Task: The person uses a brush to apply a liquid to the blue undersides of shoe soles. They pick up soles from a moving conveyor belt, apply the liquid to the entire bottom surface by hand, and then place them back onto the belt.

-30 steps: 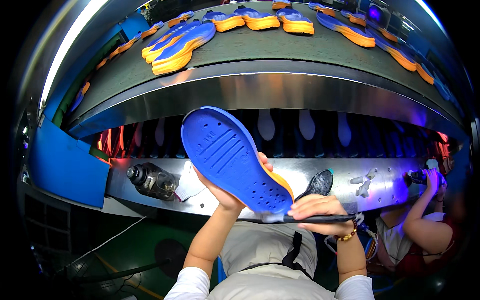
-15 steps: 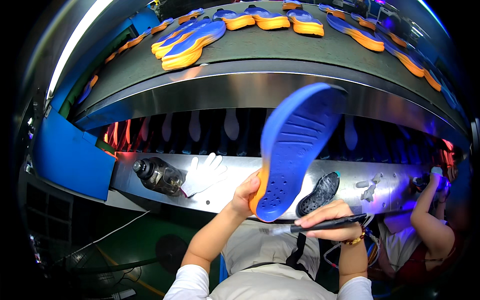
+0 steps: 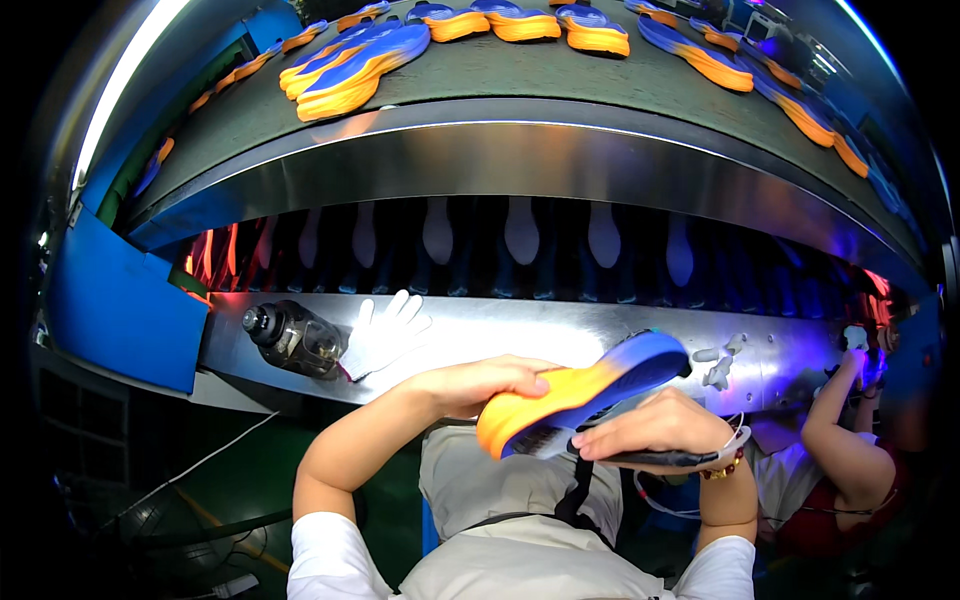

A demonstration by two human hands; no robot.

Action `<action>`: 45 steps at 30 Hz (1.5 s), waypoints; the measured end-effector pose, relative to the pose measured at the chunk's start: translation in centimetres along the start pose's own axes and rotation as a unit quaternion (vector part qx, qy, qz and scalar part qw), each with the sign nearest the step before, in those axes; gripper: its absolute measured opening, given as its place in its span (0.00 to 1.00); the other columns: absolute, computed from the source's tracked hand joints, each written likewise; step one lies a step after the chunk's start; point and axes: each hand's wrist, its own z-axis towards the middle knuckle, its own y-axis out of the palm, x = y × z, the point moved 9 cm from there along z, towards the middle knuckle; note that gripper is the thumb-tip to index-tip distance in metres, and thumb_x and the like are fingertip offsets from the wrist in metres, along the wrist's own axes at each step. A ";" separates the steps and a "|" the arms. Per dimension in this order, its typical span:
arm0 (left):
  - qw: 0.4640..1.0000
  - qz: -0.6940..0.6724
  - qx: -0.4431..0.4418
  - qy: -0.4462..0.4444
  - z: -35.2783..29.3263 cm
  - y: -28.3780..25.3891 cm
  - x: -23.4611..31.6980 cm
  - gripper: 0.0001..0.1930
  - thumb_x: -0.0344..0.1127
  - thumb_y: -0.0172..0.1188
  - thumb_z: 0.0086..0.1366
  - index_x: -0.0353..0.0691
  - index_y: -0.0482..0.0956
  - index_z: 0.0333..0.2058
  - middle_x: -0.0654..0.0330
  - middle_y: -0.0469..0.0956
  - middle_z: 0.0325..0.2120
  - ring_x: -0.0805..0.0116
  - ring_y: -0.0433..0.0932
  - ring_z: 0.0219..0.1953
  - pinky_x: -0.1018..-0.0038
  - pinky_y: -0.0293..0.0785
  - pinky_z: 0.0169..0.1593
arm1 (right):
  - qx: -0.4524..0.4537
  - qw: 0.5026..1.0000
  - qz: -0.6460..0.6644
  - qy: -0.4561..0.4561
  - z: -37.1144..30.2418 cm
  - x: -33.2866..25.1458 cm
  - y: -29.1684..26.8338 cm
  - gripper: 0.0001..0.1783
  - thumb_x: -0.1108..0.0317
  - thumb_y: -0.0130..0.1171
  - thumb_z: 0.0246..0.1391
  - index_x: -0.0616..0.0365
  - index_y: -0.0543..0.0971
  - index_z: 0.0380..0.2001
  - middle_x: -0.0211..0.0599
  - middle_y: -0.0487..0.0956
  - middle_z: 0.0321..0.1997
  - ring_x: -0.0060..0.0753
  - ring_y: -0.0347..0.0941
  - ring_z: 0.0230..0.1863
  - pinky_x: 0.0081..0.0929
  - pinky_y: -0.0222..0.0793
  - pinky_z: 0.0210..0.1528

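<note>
Orange and blue, the sole (image 3: 600, 385) has tipped sideways before the tabletop (image 3: 480, 330), pinched in my left grip (image 3: 488, 386); my right grip (image 3: 665, 425) holds the brush (image 3: 655, 460), bristles now at its orange end.

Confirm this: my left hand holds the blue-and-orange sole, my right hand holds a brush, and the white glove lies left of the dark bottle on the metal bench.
One error: the head view shows the white glove right of the dark bottle on the metal bench. Your left hand does hold the sole, your right hand the brush.
</note>
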 end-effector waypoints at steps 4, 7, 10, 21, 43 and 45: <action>0.999 0.025 0.017 -0.019 -1.0 -1.3 -0.9 0.30 0.45 0.51 0.58 0.28 0.63 0.54 0.50 0.73 0.44 0.67 0.75 0.41 0.75 0.70 0.48 | -0.031 0.999 -0.025 0.001 -1.0 -0.7 -0.6 0.11 0.74 0.59 0.43 0.55 0.80 0.34 0.38 0.80 0.38 0.32 0.79 0.34 0.19 0.74 0.34; 0.998 0.016 0.055 -0.020 -1.4 -1.6 -0.8 0.30 0.47 0.52 0.58 0.26 0.65 0.51 0.50 0.73 0.45 0.69 0.75 0.41 0.77 0.71 0.47 | 0.045 0.999 -0.016 0.012 -1.1 1.2 -1.1 0.10 0.74 0.62 0.42 0.59 0.80 0.32 0.39 0.80 0.36 0.34 0.79 0.37 0.21 0.74 0.38; 0.997 0.039 0.066 0.004 -2.3 -2.7 -0.7 0.30 0.47 0.51 0.58 0.26 0.65 0.51 0.50 0.73 0.45 0.68 0.75 0.43 0.76 0.70 0.48 | -0.039 0.997 -0.048 0.054 -2.0 1.2 0.2 0.12 0.74 0.62 0.41 0.59 0.79 0.34 0.41 0.80 0.37 0.35 0.79 0.35 0.22 0.75 0.35; 0.958 -0.171 0.079 0.218 -4.5 -8.8 -0.4 0.32 0.57 0.44 0.60 0.40 0.61 0.56 0.54 0.66 0.51 0.57 0.66 0.52 0.65 0.61 0.56 | 0.143 0.990 0.002 0.007 -3.3 0.4 -0.8 0.12 0.76 0.66 0.37 0.59 0.81 0.31 0.40 0.81 0.34 0.32 0.78 0.36 0.24 0.72 0.37; 0.872 -0.314 0.079 0.366 2.3 -3.6 1.1 0.48 0.78 0.23 0.50 0.42 0.60 0.54 0.46 0.72 0.41 0.44 0.70 0.48 0.51 0.66 0.50 | 0.268 0.961 -0.060 0.021 0.0 2.7 -1.8 0.12 0.74 0.64 0.36 0.61 0.78 0.30 0.40 0.80 0.31 0.36 0.77 0.33 0.29 0.70 0.38; 0.862 -0.295 0.074 0.405 1.1 -2.9 2.9 0.49 0.79 0.26 0.50 0.40 0.61 0.54 0.47 0.73 0.38 0.44 0.70 0.46 0.51 0.67 0.49 | 0.213 0.976 -0.042 -0.020 0.6 0.6 -0.1 0.11 0.74 0.64 0.37 0.61 0.78 0.30 0.39 0.80 0.31 0.36 0.77 0.34 0.28 0.70 0.39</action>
